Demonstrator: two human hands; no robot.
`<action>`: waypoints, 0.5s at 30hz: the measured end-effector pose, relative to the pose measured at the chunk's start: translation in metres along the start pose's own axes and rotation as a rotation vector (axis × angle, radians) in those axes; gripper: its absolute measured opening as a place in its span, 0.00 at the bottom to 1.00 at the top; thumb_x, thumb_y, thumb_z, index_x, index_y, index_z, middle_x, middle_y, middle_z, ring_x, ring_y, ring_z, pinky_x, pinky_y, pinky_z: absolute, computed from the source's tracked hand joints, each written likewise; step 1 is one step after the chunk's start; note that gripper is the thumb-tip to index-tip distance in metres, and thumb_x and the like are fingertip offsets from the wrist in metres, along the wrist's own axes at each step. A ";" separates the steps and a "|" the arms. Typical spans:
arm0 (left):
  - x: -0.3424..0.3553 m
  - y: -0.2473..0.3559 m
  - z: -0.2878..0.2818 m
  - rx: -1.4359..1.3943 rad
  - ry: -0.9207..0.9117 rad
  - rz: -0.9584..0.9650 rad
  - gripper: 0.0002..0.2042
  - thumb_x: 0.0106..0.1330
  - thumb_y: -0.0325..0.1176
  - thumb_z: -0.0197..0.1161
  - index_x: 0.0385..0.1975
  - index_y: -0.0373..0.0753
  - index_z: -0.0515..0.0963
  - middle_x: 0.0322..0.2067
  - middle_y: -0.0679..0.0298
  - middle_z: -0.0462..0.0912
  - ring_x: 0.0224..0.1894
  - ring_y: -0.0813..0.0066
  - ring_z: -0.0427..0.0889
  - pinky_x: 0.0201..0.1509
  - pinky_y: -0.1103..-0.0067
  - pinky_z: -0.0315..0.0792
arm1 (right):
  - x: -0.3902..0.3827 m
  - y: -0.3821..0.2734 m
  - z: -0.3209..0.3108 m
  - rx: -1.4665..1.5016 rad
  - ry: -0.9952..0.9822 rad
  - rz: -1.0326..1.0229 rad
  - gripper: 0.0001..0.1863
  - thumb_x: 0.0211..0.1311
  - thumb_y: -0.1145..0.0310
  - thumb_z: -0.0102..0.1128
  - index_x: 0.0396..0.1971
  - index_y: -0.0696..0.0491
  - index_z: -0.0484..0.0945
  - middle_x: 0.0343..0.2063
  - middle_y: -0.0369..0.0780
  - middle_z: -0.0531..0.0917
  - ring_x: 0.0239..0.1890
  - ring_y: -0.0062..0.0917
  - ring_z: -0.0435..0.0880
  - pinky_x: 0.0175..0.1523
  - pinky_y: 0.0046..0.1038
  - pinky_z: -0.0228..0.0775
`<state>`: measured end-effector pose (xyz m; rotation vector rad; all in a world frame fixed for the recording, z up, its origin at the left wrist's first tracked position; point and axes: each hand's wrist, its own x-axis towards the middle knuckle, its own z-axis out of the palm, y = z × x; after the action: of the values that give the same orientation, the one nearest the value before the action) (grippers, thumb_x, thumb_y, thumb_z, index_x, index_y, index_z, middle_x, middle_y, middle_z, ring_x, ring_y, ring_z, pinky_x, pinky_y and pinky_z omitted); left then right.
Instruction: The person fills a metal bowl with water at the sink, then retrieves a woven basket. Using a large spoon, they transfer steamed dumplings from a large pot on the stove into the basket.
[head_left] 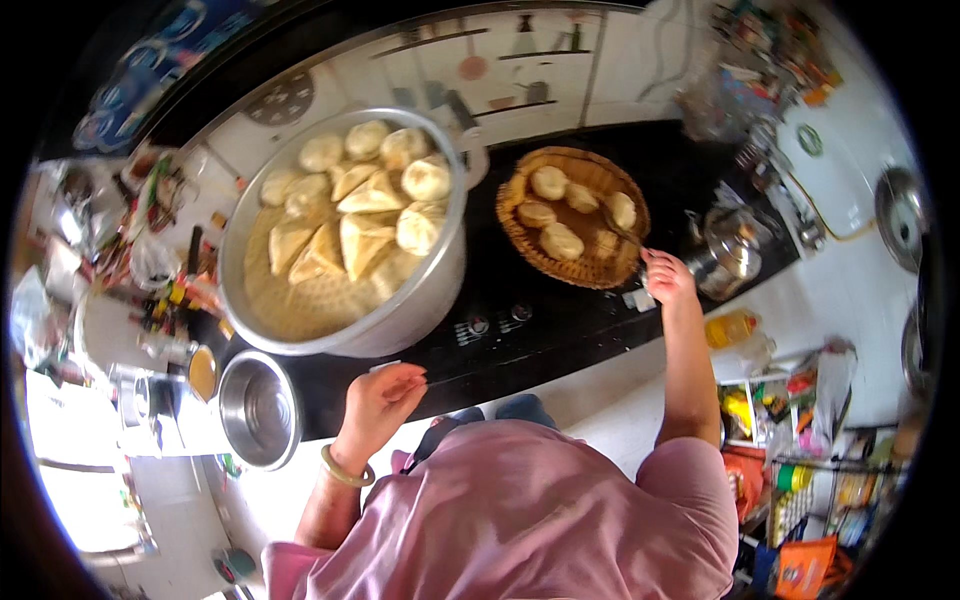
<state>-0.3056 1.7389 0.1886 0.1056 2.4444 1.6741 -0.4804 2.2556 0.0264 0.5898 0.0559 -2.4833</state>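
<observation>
The right hand (668,278) pinches a thin utensil (622,232), tip hidden, over the basket (520,225). The left hand (383,400) hangs loosely curled, empty, at the black counter's (560,330) front edge.

Two hands are in view: the left hand (385,398) near the counter edge and the right hand (668,277) further right, at the rim of the woven basket (520,195).

One large metal steamer pot (400,325) sits at far left. It holds about five round buns (427,180) toward the far side and about six triangular buns (362,243) in the middle; some overlap, so the count is approximate.

The one woven basket, to the right, holds about five round buns (561,241).

One small empty steel bowl (258,410) stands at near left.

One yellow bottle (730,327) lies at the right.
</observation>
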 end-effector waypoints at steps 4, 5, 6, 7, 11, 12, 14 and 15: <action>0.001 0.016 -0.013 0.097 -0.002 0.100 0.09 0.59 0.20 0.60 0.39 0.29 0.75 0.31 0.60 0.82 0.35 0.79 0.81 0.39 0.85 0.76 | -0.010 0.012 0.008 -0.125 -0.005 -0.034 0.15 0.67 0.68 0.42 0.38 0.63 0.74 0.05 0.27 0.60 0.05 0.12 0.56 0.11 0.15 0.46; 0.000 0.020 -0.017 0.102 0.011 0.111 0.09 0.59 0.20 0.60 0.38 0.29 0.75 0.31 0.61 0.82 0.35 0.79 0.81 0.40 0.85 0.76 | -0.011 0.016 0.011 -0.187 0.000 -0.046 0.15 0.68 0.67 0.42 0.38 0.63 0.74 0.06 0.27 0.60 0.05 0.12 0.55 0.12 0.15 0.46; -0.001 0.023 -0.022 0.107 0.023 0.122 0.08 0.59 0.20 0.60 0.38 0.28 0.75 0.31 0.61 0.82 0.35 0.79 0.81 0.40 0.85 0.76 | -0.015 0.021 0.013 -0.250 0.005 -0.074 0.16 0.68 0.66 0.42 0.39 0.62 0.75 0.06 0.27 0.59 0.05 0.12 0.54 0.11 0.15 0.46; -0.004 0.025 -0.029 0.087 0.038 0.115 0.08 0.59 0.20 0.60 0.38 0.28 0.75 0.31 0.61 0.82 0.35 0.79 0.81 0.40 0.85 0.75 | -0.020 0.031 0.023 -0.358 0.079 -0.167 0.15 0.68 0.66 0.42 0.38 0.61 0.75 0.06 0.27 0.59 0.05 0.12 0.53 0.09 0.15 0.44; -0.023 0.026 -0.059 0.006 0.129 0.117 0.07 0.60 0.19 0.59 0.37 0.27 0.75 0.30 0.61 0.80 0.35 0.79 0.81 0.40 0.84 0.76 | -0.035 0.076 0.048 -0.728 0.019 -0.364 0.12 0.67 0.68 0.45 0.34 0.60 0.75 0.05 0.26 0.57 0.04 0.10 0.50 0.08 0.15 0.40; -0.030 0.020 -0.069 -0.037 0.183 0.086 0.07 0.59 0.19 0.59 0.37 0.28 0.76 0.29 0.62 0.80 0.34 0.80 0.81 0.39 0.85 0.76 | -0.040 0.088 0.055 -0.740 0.010 -0.347 0.13 0.69 0.69 0.40 0.34 0.61 0.72 0.06 0.28 0.56 0.04 0.11 0.52 0.07 0.16 0.42; -0.047 0.001 -0.094 -0.121 0.316 0.001 0.07 0.59 0.19 0.59 0.38 0.29 0.76 0.28 0.63 0.80 0.32 0.82 0.80 0.37 0.85 0.76 | -0.048 0.117 0.066 -0.817 0.040 -0.412 0.12 0.68 0.68 0.43 0.33 0.60 0.74 0.05 0.27 0.56 0.03 0.10 0.49 0.08 0.16 0.40; -0.055 -0.009 -0.110 -0.127 0.366 0.012 0.07 0.60 0.20 0.59 0.37 0.29 0.76 0.29 0.63 0.80 0.31 0.81 0.80 0.36 0.85 0.76 | -0.050 0.125 0.065 -0.855 0.030 -0.430 0.11 0.66 0.68 0.47 0.32 0.59 0.76 0.05 0.26 0.57 0.03 0.10 0.48 0.08 0.15 0.39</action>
<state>-0.2712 1.6261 0.2250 -0.2239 2.5761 2.0006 -0.4006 2.1673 0.1173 0.2464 1.2924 -2.5048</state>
